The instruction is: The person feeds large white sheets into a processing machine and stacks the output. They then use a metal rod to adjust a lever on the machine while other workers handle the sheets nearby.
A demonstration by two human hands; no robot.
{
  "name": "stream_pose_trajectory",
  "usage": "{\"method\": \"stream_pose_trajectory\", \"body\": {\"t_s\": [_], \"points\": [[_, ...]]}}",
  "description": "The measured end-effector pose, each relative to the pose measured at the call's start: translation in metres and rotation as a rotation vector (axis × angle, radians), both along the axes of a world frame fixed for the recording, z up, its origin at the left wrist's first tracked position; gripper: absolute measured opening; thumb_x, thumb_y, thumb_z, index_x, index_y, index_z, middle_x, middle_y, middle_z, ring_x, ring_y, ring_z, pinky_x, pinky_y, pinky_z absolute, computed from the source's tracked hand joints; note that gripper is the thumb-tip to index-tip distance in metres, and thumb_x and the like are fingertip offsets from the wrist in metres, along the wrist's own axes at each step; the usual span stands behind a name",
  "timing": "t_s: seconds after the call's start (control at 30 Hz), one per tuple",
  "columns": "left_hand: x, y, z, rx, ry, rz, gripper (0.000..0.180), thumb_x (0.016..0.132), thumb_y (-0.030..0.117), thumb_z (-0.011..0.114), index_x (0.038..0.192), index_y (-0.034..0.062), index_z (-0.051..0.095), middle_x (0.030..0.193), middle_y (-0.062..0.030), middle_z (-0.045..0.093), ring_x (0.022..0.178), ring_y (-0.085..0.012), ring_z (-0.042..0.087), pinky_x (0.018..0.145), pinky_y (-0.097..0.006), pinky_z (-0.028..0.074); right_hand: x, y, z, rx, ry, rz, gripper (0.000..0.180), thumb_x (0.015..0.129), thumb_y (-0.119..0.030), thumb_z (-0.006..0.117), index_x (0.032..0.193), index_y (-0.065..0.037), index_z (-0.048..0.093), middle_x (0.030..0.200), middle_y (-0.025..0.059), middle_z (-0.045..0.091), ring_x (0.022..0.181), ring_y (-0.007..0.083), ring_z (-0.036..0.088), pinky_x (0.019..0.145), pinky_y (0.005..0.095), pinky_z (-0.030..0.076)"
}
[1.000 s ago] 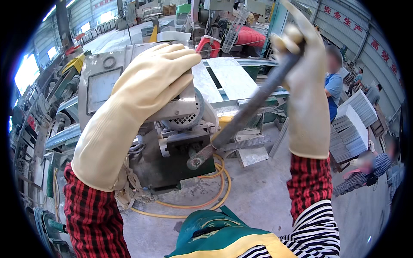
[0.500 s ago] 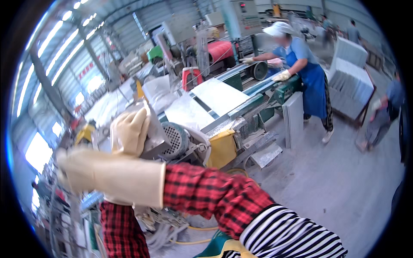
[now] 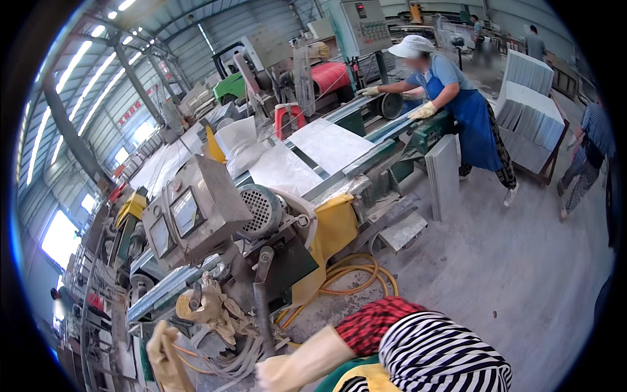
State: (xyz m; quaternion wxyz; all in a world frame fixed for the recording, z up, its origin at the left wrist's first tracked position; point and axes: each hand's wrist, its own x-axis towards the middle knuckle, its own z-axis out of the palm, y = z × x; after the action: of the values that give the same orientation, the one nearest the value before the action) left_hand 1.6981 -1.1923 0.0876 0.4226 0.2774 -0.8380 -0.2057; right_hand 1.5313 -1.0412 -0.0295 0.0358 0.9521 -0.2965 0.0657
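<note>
My left hand [image 3: 167,358], in a cream work glove, is at the lower left edge, beside the metal frame. Its fingers blur and cannot be told apart. My right hand [image 3: 277,374], in a matching long glove, hangs low in the middle, smeared by motion; a red plaid sleeve [image 3: 375,325] runs above its cuff. Nothing can be made out in either hand. Just above my left hand, loose work gloves [image 3: 212,307] lie bunched on the machine. A metal control box [image 3: 189,212] with small display windows stands beyond, next to a round motor [image 3: 260,212].
White stone slabs [image 3: 332,145] lie on a conveyor [image 3: 356,166]. A co-worker [image 3: 457,111] in a blue apron leans over it. Stacked slabs [image 3: 444,176] stand on edge. Yellow hoses [image 3: 366,277] coil on the floor. Another person [image 3: 588,150] is at the far right.
Both my hands have dropped from in front of the control box to the lower edge, the right also swinging rightward. The box and loose gloves now show. The person at far right has shifted.
</note>
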Motion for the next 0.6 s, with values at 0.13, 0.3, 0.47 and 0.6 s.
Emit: {"method": "stream_pose_trajectory", "body": {"t_s": [0.13,0.3,0.47,0.6], "points": [[-0.075,0.081,-0.038,0.704,-0.096,-0.163,0.059,0.101,0.033,0.06,0.147,-0.0005,0.046,0.125,-0.0229,0.066,0.104,-0.0291,0.069,0.085,-0.038,0.058,-0.046,0.037,-0.074,-0.13,0.108,0.1,0.029,0.081,-0.024,0.063,0.095,0.001,0.068,0.072,0.0082,0.063,0.069,0.024,0.066,0.063,0.0366,0.05],[-0.193,0.146,-0.096,1.405,0.282,-0.409,0.057,0.098,0.037,0.065,0.147,0.0111,0.05,0.115,-0.0093,0.066,0.095,-0.0176,0.065,0.081,-0.033,0.055,-0.11,0.116,-0.081,0.336,-0.536,-0.058,0.016,0.082,-0.008,0.057,0.088,0.001,0.069,0.077,0.0074,0.066,0.078,0.0203,0.067,0.093,0.0399,0.049],[-0.27,0.175,-0.112,1.799,0.777,-0.433,0.037,0.102,0.043,0.059,0.122,0.0137,0.067,0.062,0.0136,0.05,0.05,0.0003,0.043,0.05,-0.02,0.041,-0.202,0.193,-0.057,-0.452,-0.835,-0.231,0.025,0.078,-0.006,0.057,0.101,0.0,0.067,0.088,0.0059,0.064,0.078,0.0241,0.06,0.091,0.0384,0.051],[-0.317,0.193,-0.074,2.047,1.264,-0.679,0.038,0.105,0.042,0.05,0.104,0.014,0.076,0.049,0.0147,0.041,0.043,-0.0011,0.038,0.052,-0.019,0.04,-0.252,0.244,0.023,-0.387,-1.101,-0.855,0.027,0.093,-0.016,0.061,0.112,0.003,0.061,0.107,0.0191,0.064,0.097,0.0285,0.063,0.086,0.0394,0.051]]}}
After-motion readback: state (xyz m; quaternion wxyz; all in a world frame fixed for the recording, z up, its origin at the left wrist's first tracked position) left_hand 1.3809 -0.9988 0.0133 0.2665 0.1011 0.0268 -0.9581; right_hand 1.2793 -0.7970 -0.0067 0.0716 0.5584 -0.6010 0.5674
